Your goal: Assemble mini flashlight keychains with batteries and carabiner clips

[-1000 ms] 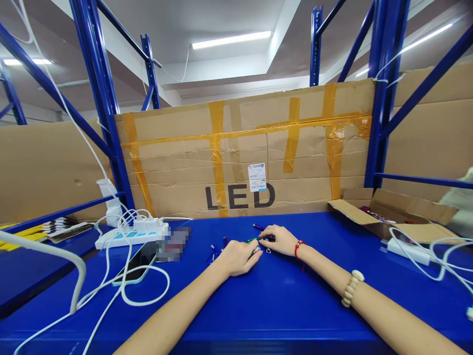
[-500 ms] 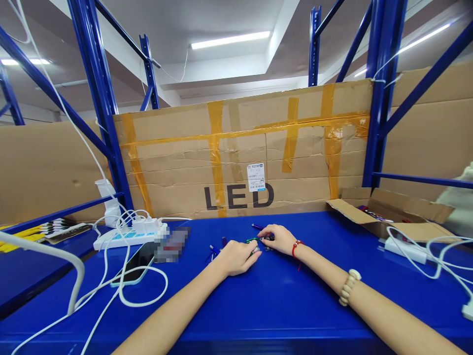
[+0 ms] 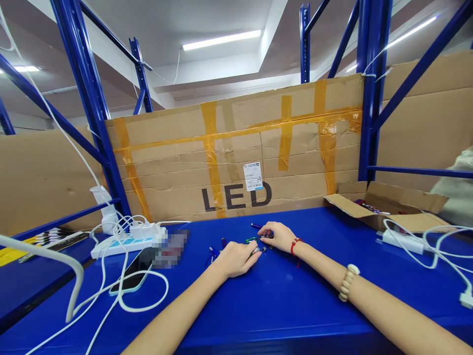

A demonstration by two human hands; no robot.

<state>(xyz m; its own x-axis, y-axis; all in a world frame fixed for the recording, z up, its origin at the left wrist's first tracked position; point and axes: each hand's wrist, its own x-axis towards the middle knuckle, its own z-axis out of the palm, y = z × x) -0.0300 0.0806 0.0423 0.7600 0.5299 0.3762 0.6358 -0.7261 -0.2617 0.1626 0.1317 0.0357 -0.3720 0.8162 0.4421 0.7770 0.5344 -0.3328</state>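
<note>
My left hand (image 3: pixel 233 260) is closed around a small green and silver cylinder (image 3: pixel 255 251), whose end shows by the fingertips. Just right of it, my right hand (image 3: pixel 278 237) has its fingers curled down over small dark parts (image 3: pixel 266 234); what they grip, if anything, is too small to name. A green metal clip (image 3: pixel 252 240) lies between the two hands. Behind my right hand rests a dark blue pen-like tube (image 3: pixel 255 226). Blue pieces (image 3: pixel 213 252) and a purple piece (image 3: pixel 223 242) sit left of my left hand, partly hidden.
A blue shelf top (image 3: pixel 295 305) carries everything. On the left are a white power strip (image 3: pixel 121 244), looping white cables (image 3: pixel 165 291) and a phone (image 3: pixel 135 273). An open cardboard box (image 3: pixel 384 204) and a white adapter (image 3: pixel 402 242) stand right. A cardboard panel (image 3: pixel 177 172) backs the shelf.
The camera view has shifted slightly. Both hands stay nearly in place; a small silver part now shows beside my left fingertips, and my right fingers have shifted a little.
</note>
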